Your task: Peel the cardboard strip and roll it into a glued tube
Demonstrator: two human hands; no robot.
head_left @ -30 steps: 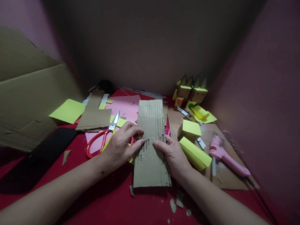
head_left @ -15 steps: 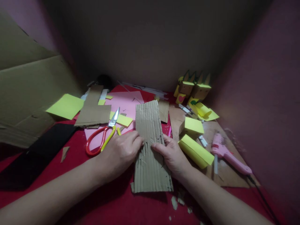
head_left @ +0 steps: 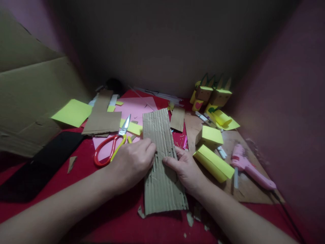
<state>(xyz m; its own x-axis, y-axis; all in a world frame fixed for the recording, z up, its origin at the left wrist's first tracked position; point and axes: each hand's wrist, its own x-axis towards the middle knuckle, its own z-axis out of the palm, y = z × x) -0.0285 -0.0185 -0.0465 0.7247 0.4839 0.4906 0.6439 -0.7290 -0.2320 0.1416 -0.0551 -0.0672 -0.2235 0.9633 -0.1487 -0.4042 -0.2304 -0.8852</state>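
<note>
- corrugated cardboard strip (head_left: pixel 161 183), centre stage between both hands
- left hand (head_left: pixel 134 162) at nine o'clock, curled fingers pinching its edge
- right hand (head_left: pixel 188 169) at three, thumb on top, pinching too
- scissors (head_left: pixel 113 144) near ten, glue gun (head_left: pixel 247 166) beyond three

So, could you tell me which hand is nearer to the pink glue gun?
The right hand, gripping the cardboard strip's right edge; the glue gun lies beyond it to the right. The left hand is at the strip's left edge.

Corrugated strip (head_left: pixel 164 189) blocks middle; passage between black panel (head_left: pixel 43 166) and scissors (head_left: pixel 123 131); glue gun (head_left: pixel 255 173) obstructs right side.
</note>
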